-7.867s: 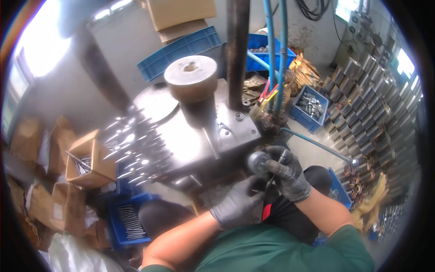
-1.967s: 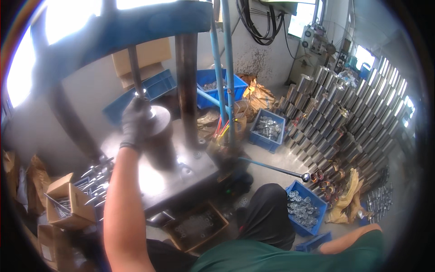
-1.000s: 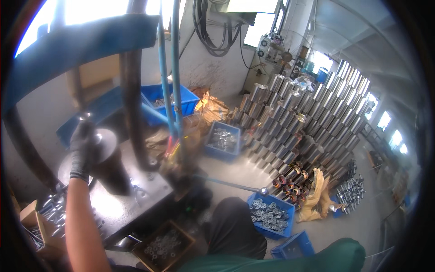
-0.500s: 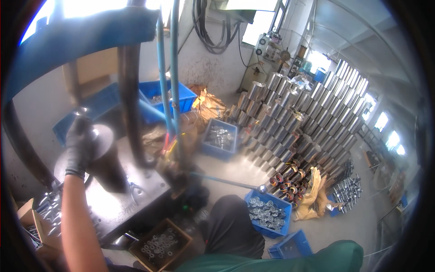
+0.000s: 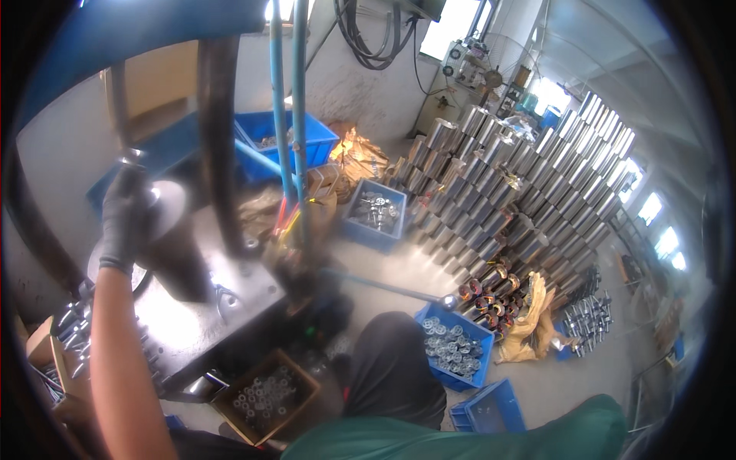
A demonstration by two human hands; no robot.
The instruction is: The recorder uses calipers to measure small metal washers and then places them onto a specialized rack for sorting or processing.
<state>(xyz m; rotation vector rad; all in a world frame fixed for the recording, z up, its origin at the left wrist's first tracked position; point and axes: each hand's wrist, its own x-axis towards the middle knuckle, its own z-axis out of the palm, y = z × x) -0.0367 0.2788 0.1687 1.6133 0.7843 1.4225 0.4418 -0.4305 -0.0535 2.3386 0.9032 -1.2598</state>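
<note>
My left hand, in a dark grey glove, reaches in from the lower left. Its fingers are curled round an upright metal shaft whose shiny end shows above the fist. Right beside the hand is a round, bright metal disc. Below the disc a dark metal cylinder stands over the shiny press table. Glare and blur hide how shaft, disc and cylinder join. My right hand is out of the picture.
Dark press columns and a blue crossbeam frame the work. A ball-ended lever sticks out rightward. A box of rings, a blue bin of metal parts and stacked steel cylinders stand around.
The view has tilted a little, so the scene sits higher in the picture. My left hand keeps its place on the shaft beside the disc.
</note>
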